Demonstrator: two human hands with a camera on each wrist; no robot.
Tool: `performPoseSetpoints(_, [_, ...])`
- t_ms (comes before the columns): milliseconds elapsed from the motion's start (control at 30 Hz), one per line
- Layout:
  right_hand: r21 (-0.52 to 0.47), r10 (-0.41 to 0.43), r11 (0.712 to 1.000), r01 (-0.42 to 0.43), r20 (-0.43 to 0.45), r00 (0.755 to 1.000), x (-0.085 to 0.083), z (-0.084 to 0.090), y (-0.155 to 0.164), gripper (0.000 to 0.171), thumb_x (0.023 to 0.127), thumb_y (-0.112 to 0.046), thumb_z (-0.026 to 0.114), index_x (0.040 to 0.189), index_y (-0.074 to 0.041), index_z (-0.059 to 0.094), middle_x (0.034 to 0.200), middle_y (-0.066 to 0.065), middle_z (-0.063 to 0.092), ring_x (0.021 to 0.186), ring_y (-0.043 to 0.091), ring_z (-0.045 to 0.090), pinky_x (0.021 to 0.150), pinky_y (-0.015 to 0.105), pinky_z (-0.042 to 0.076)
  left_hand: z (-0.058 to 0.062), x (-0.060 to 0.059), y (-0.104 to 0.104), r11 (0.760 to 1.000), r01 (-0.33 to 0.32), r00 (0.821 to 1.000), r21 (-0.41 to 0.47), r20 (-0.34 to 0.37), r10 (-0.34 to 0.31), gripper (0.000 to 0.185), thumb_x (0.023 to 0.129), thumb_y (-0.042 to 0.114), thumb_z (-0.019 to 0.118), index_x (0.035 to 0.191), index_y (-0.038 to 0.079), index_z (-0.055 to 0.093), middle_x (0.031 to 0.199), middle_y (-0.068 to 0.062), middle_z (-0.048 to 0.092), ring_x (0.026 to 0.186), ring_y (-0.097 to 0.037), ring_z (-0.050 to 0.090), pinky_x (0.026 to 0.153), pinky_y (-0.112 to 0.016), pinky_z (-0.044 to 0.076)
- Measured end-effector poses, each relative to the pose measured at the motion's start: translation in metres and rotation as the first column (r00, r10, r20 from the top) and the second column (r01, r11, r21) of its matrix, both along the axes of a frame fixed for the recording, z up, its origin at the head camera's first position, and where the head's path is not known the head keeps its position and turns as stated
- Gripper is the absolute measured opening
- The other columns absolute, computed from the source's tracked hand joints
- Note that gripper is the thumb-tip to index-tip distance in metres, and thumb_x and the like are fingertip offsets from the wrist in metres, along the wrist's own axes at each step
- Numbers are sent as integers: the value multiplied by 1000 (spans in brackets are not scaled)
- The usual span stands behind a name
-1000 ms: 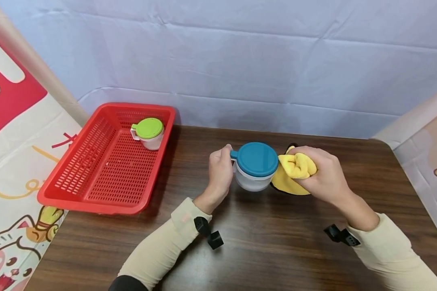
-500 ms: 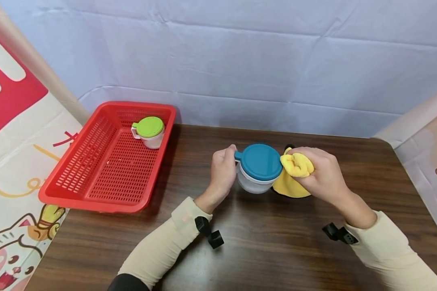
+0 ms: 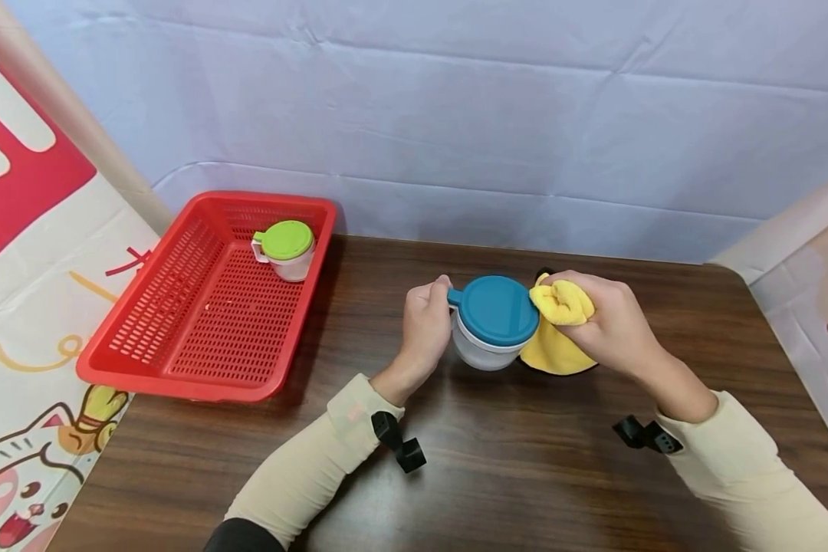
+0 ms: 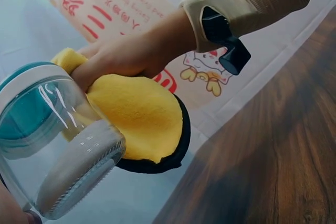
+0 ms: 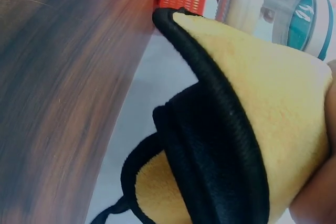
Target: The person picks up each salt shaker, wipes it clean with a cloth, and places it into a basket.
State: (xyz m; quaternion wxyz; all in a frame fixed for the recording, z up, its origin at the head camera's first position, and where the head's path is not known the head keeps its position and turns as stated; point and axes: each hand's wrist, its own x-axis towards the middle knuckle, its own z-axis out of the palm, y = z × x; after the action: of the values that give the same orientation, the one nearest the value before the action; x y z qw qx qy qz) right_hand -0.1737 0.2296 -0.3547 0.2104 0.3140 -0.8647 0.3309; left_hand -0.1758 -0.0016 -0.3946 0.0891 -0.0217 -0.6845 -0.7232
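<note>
Cloth (image 3: 559, 330) nudged onto lid (image 3: 495, 309), right hand (image 3: 603, 326) bunched

Basket (image 3: 179, 337) on table (image 3: 510, 475), far left; small lidded cup (image 3: 286, 249) in its back right corner. Lidded jar (image 3: 493, 322) mid-table, between hands: left hand (image 3: 424, 326) left, cloth (image 3: 555, 333) and right hand (image 3: 610, 322) right.

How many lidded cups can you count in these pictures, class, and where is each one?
2. The green-lidded cup stands in the red basket; the blue-lidded cup is gripped by the left hand above the table.
</note>
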Motion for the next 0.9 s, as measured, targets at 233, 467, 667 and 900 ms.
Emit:
performPoseSetpoints(233, [-26, 28, 999, -24, 151, 988, -6, 3, 1, 30, 81, 8, 76, 107, -5, 71, 95, 3, 71, 77, 7, 57, 71, 18, 43, -1, 0, 2, 1000, -1, 1000, -18, 1, 1, 57, 105, 19, 41, 50, 9, 41, 49, 2, 33, 48, -15, 33, 49, -27, 23])
performPoseSetpoints(467, [-54, 81, 996, -67, 333, 939, -16, 11, 3, 29, 86, 3, 75, 113, -7, 71, 101, -1, 69, 83, 11, 61, 72, 21, 49, 1, 2, 3, 1000, 1, 1000, -28, 11, 0, 57, 106, 22, 41, 50, 8, 41, 48, 0, 35, 46, -17, 34, 47, -27, 24])
performPoseSetpoints(667, [-95, 129, 991, -98, 436, 891, -22, 15, 4, 24, 88, 0, 73, 112, -4, 69, 100, -2, 68, 81, 15, 62, 69, 25, 52, 1, 3, 4, 1000, -3, 1000, -19, 8, 3, 57, 106, 20, 41, 50, 8, 39, 48, 0, 34, 46, -16, 34, 47, -26, 23])
performPoseSetpoints(900, [-98, 118, 992, -82, 445, 888, -26, 15, 1, 20, 93, -10, 67, 111, -4, 70, 89, 0, 66, 67, 14, 61, 58, 26, 50, 1, 2, 4, 999, -25, 1000, -24, 4, 25, 56, 105, 20, 41, 51, 9, 39, 49, -1, 33, 47, -17, 34, 47, -27, 23])
